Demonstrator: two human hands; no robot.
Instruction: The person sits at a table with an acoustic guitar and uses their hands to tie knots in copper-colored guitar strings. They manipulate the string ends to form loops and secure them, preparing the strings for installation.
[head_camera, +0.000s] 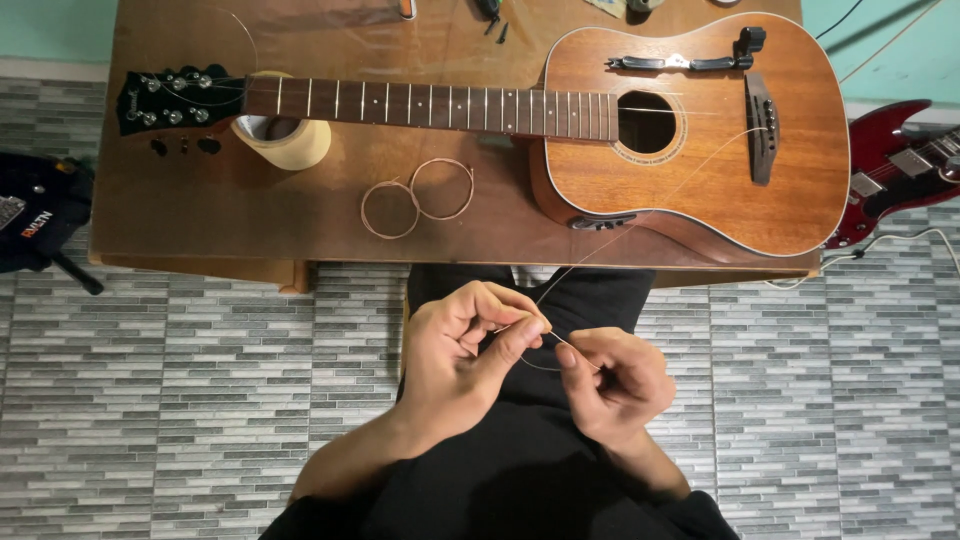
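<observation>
Two bare hands at work below the desk (200, 215) edge, over a dark lap. Left hand (465, 350): thumb and forefinger pinched on a thin guitar string (640, 215). Right hand (615, 380): fingers curled, pinching the same string just beside the left, a small loop hanging between them. From the hands the string runs up and right across the body of the acoustic guitar (690, 150) toward its bridge.

Handling note, as judgement: the wire is fine and springy; a firm pinch close to the loop, with both hands near each other, should keep it from kinking or slipping free.

Other items:
- Acoustic guitar, brown wood, lying flat on the desk, headstock to the left, one string across the sound hole
- Two coiled strings (417, 197), coppery, touching, on the desk below the neck
- Tape roll (285, 140), cream, under the neck near the headstock
- Black clip-like tool (690, 60) on the guitar's upper body
- Red electric guitar (895, 170), partly in view at right
- Black bag (35, 215) with a small orange-and-white label, on the grey tiled floor at left
</observation>
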